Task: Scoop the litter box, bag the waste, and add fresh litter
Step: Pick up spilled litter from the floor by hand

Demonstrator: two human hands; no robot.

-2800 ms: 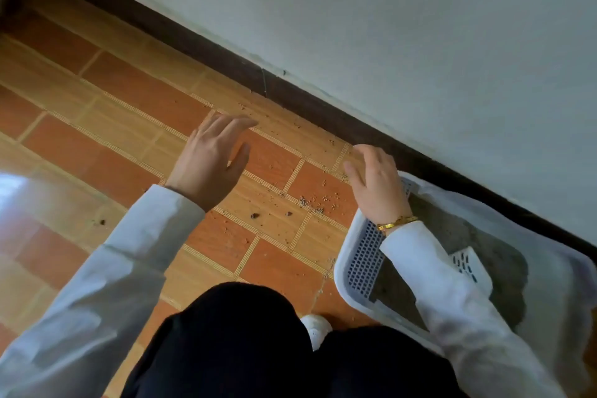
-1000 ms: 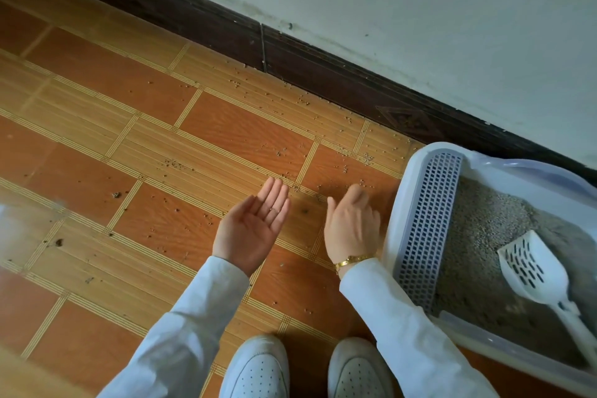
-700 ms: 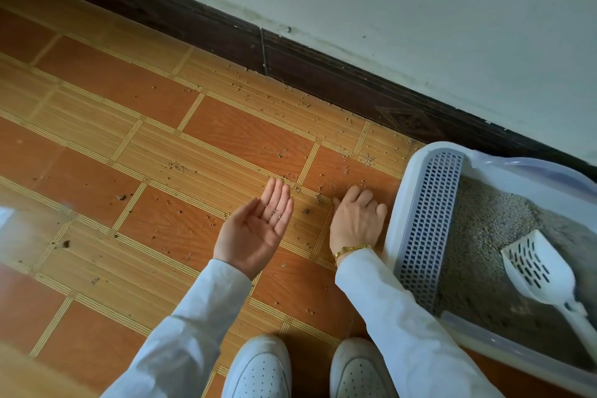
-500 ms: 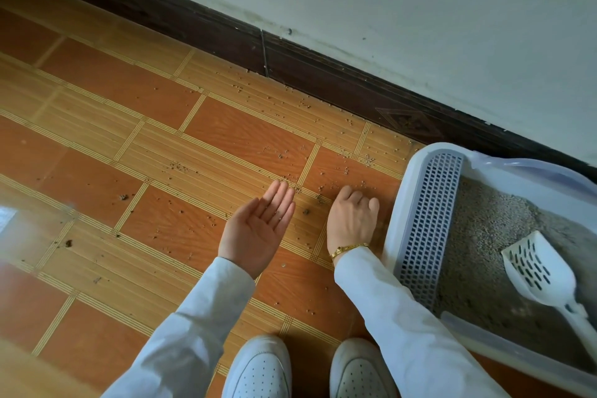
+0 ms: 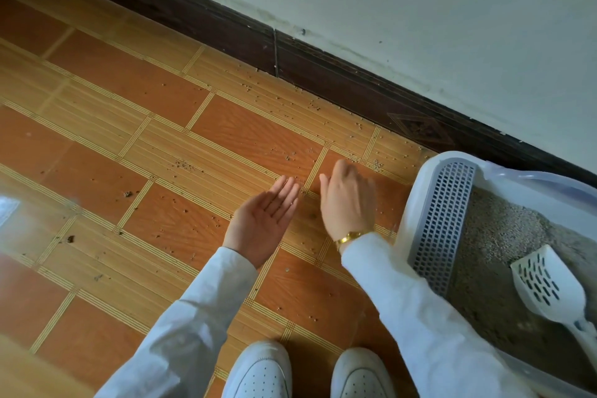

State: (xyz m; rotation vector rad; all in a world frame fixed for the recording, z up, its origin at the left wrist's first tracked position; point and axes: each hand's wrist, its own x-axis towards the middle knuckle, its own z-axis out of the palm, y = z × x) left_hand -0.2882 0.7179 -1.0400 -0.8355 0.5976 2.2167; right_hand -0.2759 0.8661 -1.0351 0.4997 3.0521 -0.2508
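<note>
Looks like stray-litter cleanup: right hand [image 5: 347, 200] low over the tile floor [image 5: 226, 129], fingers loosely bent, gripping nothing; left hand [image 5: 263, 220] just beside it, palm up and flat as a catch tray. Best bet: sweep the scattered granules [image 5: 184, 165] in short strokes onto the palm, keep it level, dump into the litter box [image 5: 420, 191] at right. Scoop [image 5: 549, 291] lies untouched in the litter.

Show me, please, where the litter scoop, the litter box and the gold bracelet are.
litter scoop [image 5: 549, 289]: head view, on its slotted blade.
litter box [image 5: 444, 226]: head view, on its grey grid step.
gold bracelet [image 5: 350, 236]: head view, on the band at the right wrist.
</note>
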